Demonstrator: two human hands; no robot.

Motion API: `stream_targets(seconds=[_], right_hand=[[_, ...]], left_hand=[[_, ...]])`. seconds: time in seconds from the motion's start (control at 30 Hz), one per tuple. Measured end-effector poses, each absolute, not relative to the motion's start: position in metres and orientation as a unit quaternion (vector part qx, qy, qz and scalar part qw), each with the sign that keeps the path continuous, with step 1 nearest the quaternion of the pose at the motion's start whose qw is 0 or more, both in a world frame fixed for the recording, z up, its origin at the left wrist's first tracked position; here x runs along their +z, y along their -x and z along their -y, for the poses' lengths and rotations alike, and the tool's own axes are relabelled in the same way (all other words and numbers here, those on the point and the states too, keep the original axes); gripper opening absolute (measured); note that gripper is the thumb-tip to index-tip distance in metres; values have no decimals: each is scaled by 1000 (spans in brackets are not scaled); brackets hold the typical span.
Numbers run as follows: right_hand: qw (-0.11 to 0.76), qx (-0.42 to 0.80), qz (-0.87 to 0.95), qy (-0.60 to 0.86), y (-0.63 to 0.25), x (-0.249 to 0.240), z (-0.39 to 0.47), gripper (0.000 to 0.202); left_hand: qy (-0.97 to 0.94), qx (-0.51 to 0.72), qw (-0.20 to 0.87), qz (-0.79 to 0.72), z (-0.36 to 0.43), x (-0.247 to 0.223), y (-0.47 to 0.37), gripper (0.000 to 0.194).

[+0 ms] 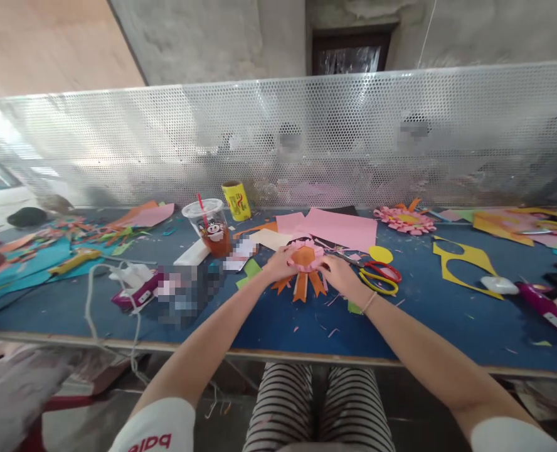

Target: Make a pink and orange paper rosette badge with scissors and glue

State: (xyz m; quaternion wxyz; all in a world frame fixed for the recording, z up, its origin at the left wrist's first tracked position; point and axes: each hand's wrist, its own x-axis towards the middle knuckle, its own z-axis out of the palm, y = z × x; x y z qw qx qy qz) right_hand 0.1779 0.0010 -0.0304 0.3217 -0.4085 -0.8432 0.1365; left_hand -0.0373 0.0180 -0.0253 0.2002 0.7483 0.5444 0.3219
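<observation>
A pink paper rosette (305,254) with an orange round centre lies in front of me, its orange ribbon tails (300,287) fanned toward the near edge. My left hand (278,262) grips its left rim with closed fingers. At the right rim, my right hand (339,274) pinches the pink frill. Scissors with yellow and red handles (379,280) lie just right of my right hand. Beyond them is a yellow paper disc (381,254). Pink paper sheets (339,228) are spread behind the rosette.
A plastic cup with a red straw (211,229) and a yellow tape roll (236,201) stand at the back left. Another pink rosette (404,218) lies back right, near cut yellow paper (466,267). Purple devices (137,294) with white cables sit left. A perforated metal panel (259,144) closes the back.
</observation>
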Motion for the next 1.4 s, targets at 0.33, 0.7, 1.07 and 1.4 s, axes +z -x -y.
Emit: stream_targets(seconds=[0.33,0.7,1.07,1.4], right_hand=[[380,143,781,475,-164,-59,-30,27],[499,521,590,364,-170,-32,-12,46],[535,448,611,373,-189,-18,-7,57],[104,44,771,627,-268,-7,-22,26]], left_hand=[[-627,463,336,-529,-40,-44,53,40],[-516,635,415,-398,-12,-14,46,60],[-544,474,593,-357,17,-1,37,53],[-597,540,445,-392,4,-9,41,54]])
